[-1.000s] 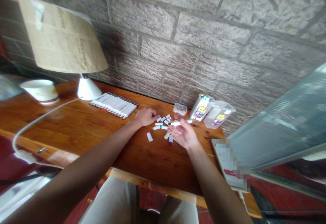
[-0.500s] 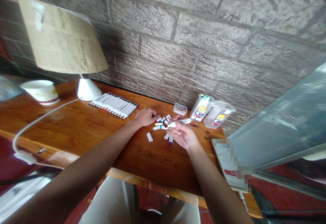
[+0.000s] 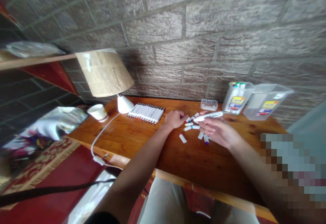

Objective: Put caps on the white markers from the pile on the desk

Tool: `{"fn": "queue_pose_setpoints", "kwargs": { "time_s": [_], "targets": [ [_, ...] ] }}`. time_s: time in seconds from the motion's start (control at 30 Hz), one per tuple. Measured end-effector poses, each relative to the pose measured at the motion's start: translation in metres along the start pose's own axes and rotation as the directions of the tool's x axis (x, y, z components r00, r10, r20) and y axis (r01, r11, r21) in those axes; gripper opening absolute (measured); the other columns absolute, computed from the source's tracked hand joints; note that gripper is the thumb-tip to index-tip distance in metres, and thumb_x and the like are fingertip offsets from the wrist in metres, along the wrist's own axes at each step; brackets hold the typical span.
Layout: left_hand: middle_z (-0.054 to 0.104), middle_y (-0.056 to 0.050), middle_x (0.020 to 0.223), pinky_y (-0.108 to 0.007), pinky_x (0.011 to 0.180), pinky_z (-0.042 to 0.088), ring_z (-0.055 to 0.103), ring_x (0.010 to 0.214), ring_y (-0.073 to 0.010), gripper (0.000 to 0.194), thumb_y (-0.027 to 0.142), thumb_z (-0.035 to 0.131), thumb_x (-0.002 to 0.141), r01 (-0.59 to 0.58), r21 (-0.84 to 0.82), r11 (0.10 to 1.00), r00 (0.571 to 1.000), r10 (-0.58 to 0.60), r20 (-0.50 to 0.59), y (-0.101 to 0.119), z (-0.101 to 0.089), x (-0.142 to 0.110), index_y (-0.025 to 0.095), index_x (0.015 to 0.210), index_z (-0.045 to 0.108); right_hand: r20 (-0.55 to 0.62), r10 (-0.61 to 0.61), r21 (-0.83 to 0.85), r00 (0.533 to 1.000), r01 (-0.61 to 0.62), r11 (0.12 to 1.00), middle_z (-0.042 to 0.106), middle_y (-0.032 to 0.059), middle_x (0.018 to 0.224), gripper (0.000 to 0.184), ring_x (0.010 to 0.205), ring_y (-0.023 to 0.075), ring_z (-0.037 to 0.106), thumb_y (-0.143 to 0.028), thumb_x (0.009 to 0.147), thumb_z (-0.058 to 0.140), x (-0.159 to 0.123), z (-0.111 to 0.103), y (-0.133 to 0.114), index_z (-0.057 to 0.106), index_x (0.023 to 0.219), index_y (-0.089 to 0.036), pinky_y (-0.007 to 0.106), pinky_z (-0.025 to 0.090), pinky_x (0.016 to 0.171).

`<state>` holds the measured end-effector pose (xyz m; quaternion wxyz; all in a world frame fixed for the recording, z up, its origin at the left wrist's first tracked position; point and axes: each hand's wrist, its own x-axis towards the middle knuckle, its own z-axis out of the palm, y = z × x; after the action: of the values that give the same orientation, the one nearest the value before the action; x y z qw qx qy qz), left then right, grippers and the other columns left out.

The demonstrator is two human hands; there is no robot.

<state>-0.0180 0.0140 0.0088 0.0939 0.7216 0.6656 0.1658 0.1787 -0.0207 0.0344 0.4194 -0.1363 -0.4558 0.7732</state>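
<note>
My right hand (image 3: 219,132) is closed on a white marker (image 3: 210,115), its tapered white end pointing left. Under and beside it lie several short white marker caps with coloured ends, among them a purple-ended cap (image 3: 206,139) and a yellow-ended cap (image 3: 188,124). One pink-ended cap (image 3: 182,138) sits apart, nearer the table's front. My left hand (image 3: 175,119) rests on the table at the left of the caps, fingers curled; whatever they hold, if anything, is hidden. Further left, a row of white markers (image 3: 146,113) with dark ends lies side by side.
Behind the caps stands a small clear box (image 3: 209,104). To its right are a clear case with markers (image 3: 235,98) and another clear container (image 3: 267,103). A lamp (image 3: 124,104), its cord (image 3: 102,129) and a paper cup (image 3: 98,112) occupy the wooden table's (image 3: 178,159) left side.
The camera view has swung left, so the table and hands appear further right. The right hand still holds the white marker, now more level. The left hand stays by the caps.
</note>
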Motion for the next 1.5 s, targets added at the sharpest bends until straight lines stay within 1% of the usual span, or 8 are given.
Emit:
{"fn": "queue_pose_setpoints", "kwargs": {
  "time_s": [0.1, 0.2, 0.37, 0.63, 0.8, 1.07, 1.23, 1.5],
  "targets": [
    [0.075, -0.006, 0.092, -0.027, 0.070, 0.044, 0.068, 0.089, -0.0209, 0.040, 0.051, 0.047, 0.094, -0.014, 0.022, 1.000, 1.000, 0.013, 0.009, 0.0007, -0.0012, -0.0007, 0.022, 0.087, 0.074, -0.045, 0.007, 0.000, 0.999, -0.006, 1.000, 0.044, -0.0061, 0.057, 0.023, 0.047, 0.0041, 0.023, -0.019, 0.071, 0.075, 0.0009, -0.0003, -0.0002, 0.070, 0.094, -0.019, 0.021, 0.019, 0.045],
    [0.075, -0.007, 0.092, -0.027, 0.072, 0.045, 0.068, 0.091, -0.0217, 0.040, 0.049, 0.046, 0.095, -0.015, 0.022, 1.000, 1.000, 0.014, 0.020, 0.0024, -0.0034, -0.0018, 0.021, 0.088, 0.074, -0.064, 0.033, 0.004, 0.997, -0.032, 0.999, 0.051, -0.0034, 0.062, 0.020, 0.047, 0.0041, 0.026, -0.021, 0.071, 0.073, 0.0010, 0.0023, -0.0016, 0.072, 0.091, -0.019, 0.022, 0.019, 0.044],
    [0.075, -0.008, 0.089, -0.028, 0.071, 0.045, 0.069, 0.088, -0.0225, 0.040, 0.047, 0.047, 0.095, -0.019, -0.008, 1.000, 1.000, 0.020, 0.018, 0.0035, -0.0045, -0.0023, 0.019, 0.086, 0.074, -0.073, 0.048, 0.013, 0.996, -0.047, 0.999, 0.053, -0.0027, 0.061, 0.019, 0.046, 0.0043, 0.029, -0.021, 0.068, 0.073, 0.0018, 0.0067, -0.0047, 0.072, 0.087, -0.017, 0.022, 0.016, 0.044],
    [0.075, -0.007, 0.087, -0.028, 0.073, 0.046, 0.068, 0.087, -0.0212, 0.036, 0.044, 0.050, 0.094, -0.010, -0.021, 1.000, 1.000, 0.010, 0.010, 0.0048, -0.0047, -0.0022, 0.020, 0.084, 0.074, -0.088, 0.045, 0.020, 0.995, -0.044, 0.999, 0.054, -0.0027, 0.061, 0.021, 0.047, 0.0049, 0.030, -0.023, 0.069, 0.076, 0.0028, 0.0052, -0.0037, 0.068, 0.087, -0.017, 0.021, 0.016, 0.044],
    [0.074, -0.007, 0.087, -0.028, 0.073, 0.046, 0.067, 0.087, -0.0215, 0.036, 0.044, 0.049, 0.094, -0.009, -0.019, 1.000, 1.000, 0.009, 0.011, 0.0049, -0.0045, -0.0016, 0.020, 0.084, 0.074, -0.067, 0.056, 0.027, 0.996, -0.055, 0.998, 0.055, -0.0027, 0.059, 0.021, 0.046, 0.0045, 0.029, -0.023, 0.070, 0.075, 0.0011, 0.0048, -0.0044, 0.067, 0.087, -0.017, 0.022, 0.016, 0.045],
    [0.072, -0.006, 0.081, -0.027, 0.068, 0.043, 0.066, 0.082, -0.0205, 0.039, 0.046, 0.046, 0.094, -0.040, -0.005, 0.999, 0.999, 0.040, 0.014, 0.0022, -0.0038, -0.0004, 0.020, 0.079, 0.072, -0.054, 0.057, 0.011, 0.997, -0.056, 0.998, 0.057, -0.0020, 0.060, 0.023, 0.047, 0.0047, 0.030, -0.025, 0.069, 0.077, 0.0022, 0.0065, -0.0018, 0.067, 0.087, -0.016, 0.022, 0.016, 0.045],
    [0.072, -0.006, 0.082, -0.026, 0.067, 0.042, 0.066, 0.083, -0.0204, 0.038, 0.046, 0.047, 0.093, -0.022, -0.005, 1.000, 1.000, 0.022, 0.018, 0.0040, -0.0049, -0.0014, 0.020, 0.079, 0.072, -0.051, 0.039, -0.011, 0.998, -0.040, 0.999, 0.057, -0.0027, 0.060, 0.023, 0.046, 0.0046, 0.031, -0.025, 0.069, 0.076, 0.0025, 0.0085, -0.0029, 0.066, 0.087, -0.017, 0.021, 0.018, 0.044],
    [0.073, -0.006, 0.083, -0.026, 0.069, 0.043, 0.067, 0.083, -0.0204, 0.036, 0.043, 0.048, 0.093, -0.020, -0.008, 1.000, 1.000, 0.020, 0.022, 0.0050, -0.0061, -0.0020, 0.020, 0.079, 0.072, -0.048, 0.053, -0.003, 0.997, -0.053, 0.999, 0.057, -0.0025, 0.060, 0.023, 0.046, 0.0045, 0.034, -0.025, 0.068, 0.076, 0.0024, 0.0093, -0.0030, 0.065, 0.086, -0.016, 0.020, 0.019, 0.044]
  ]
}}
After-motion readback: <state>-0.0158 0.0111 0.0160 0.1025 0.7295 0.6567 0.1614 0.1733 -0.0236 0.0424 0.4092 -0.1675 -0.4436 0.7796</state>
